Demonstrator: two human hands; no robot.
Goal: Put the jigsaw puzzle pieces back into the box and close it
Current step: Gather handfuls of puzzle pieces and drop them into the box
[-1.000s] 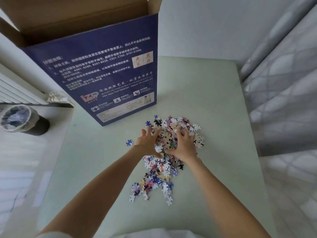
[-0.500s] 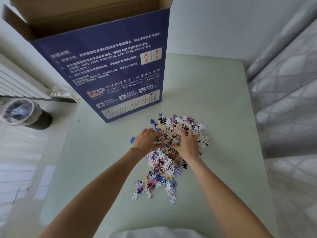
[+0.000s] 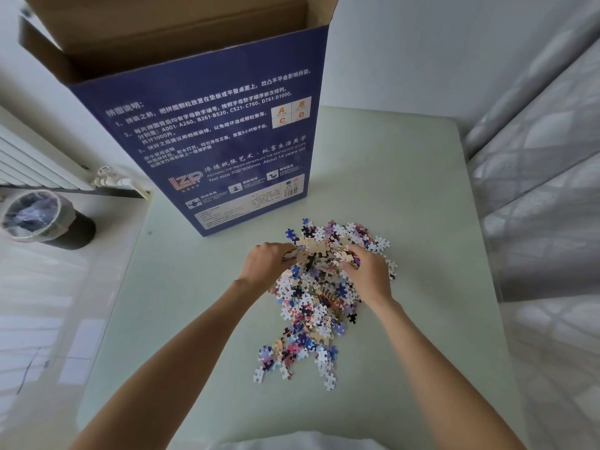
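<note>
Heap of loose jigsaw puzzle pieces (image 3: 319,297) on a pale green table (image 3: 406,196), mostly white, blue, pink and tan, densest at the far end and thinning into a scattered trail toward the near edge. Individual piece pictures too small to make out.

Left hand (image 3: 268,263) dug into the far left of the heap, fingers curled around a clump of pieces, fingertips buried among them and out of sight. Right hand (image 3: 368,271) at the far right of the heap, fingers likewise curled and clutching pieces, a few poking out between thumb and fingers. Pieces bridging the gap between both hands; whether that clump is lifted clear of the heap or resting on it, impossible to tell. Both forearms bare, reaching in from the bottom edge.

Just beyond the heap, standing upright on the table: tall blue box (image 3: 220,151) with white Chinese text, an orange logo and an A-B-C-D grid. Top flaps open, brown cardboard inside; interior in shadow, contents not visible, top cropped by the frame.

Left of the table on the floor: dark bin (image 3: 42,219) with a clear liner, and a white radiator (image 3: 39,160), partly cut off. Right: grey patterned curtain (image 3: 545,177).
</note>
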